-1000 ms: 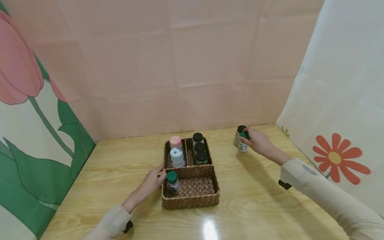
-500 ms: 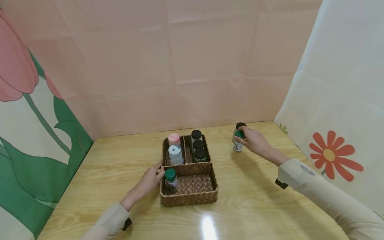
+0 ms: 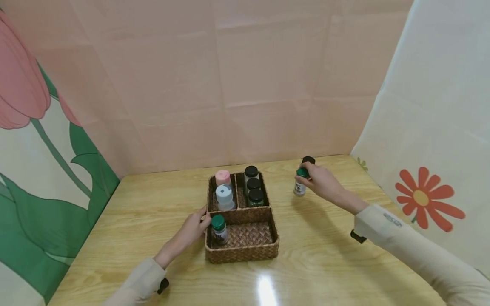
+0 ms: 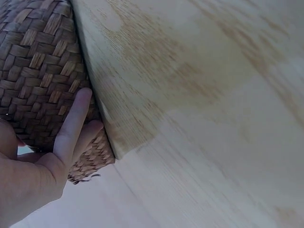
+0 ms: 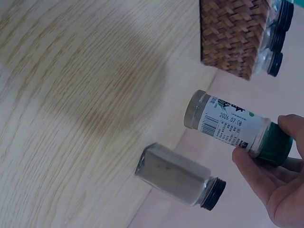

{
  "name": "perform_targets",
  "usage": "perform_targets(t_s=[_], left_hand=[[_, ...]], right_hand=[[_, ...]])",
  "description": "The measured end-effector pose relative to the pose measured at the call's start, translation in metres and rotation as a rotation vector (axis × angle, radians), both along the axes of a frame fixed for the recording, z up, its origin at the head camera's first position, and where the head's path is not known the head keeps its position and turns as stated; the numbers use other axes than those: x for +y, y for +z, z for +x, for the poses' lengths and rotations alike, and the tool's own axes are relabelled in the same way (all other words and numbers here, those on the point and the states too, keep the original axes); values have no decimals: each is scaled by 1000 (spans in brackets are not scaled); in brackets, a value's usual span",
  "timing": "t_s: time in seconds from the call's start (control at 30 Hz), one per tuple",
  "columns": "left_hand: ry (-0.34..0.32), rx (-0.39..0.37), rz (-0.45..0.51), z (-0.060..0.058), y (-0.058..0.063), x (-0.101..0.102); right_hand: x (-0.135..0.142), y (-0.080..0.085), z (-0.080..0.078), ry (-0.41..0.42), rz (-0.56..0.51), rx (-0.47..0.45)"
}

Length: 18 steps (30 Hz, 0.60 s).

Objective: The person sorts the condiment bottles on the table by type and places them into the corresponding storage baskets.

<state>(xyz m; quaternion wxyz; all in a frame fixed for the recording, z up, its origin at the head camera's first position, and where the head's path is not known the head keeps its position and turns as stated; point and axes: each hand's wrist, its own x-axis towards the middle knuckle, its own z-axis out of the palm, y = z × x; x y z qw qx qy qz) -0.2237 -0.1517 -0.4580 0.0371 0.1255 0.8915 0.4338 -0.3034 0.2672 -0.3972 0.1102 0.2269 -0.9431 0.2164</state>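
Note:
In the right wrist view my right hand (image 5: 285,175) grips a spice jar (image 5: 230,121) by its green cap, its white printed label facing the camera. Beside it stands a square clear bottle (image 5: 175,175) with a black cap and greyish contents, partly hidden by the hand in the head view. My left hand (image 3: 191,229) holds the left wall of a brown woven basket (image 3: 243,256), thumb at the rim and fingers (image 4: 73,123) along the outer side. A second green-capped jar (image 3: 219,230) stands in the basket's front compartment, at the left.
The basket's back left compartment has a pink-capped bottle (image 3: 223,177) and a white-capped bottle (image 3: 224,196). Three black-capped jars (image 3: 253,185) line its back right compartment. A pink cloth (image 3: 183,106) hangs behind the wooden table (image 3: 160,199); a flowered cloth (image 3: 432,140) hangs at right.
My right hand has shifted left with the green-capped jar, drawing it away from the black-capped square bottle. My left hand and the basket stay in place; the head view has shifted slightly.

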Motion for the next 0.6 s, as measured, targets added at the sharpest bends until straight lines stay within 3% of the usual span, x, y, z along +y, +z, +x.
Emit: perform_targets(t_s=[0.6], left_hand=[[-15,-6,10,0,1,-1]], right_hand=[[-20,13,14,62,-21,60]])
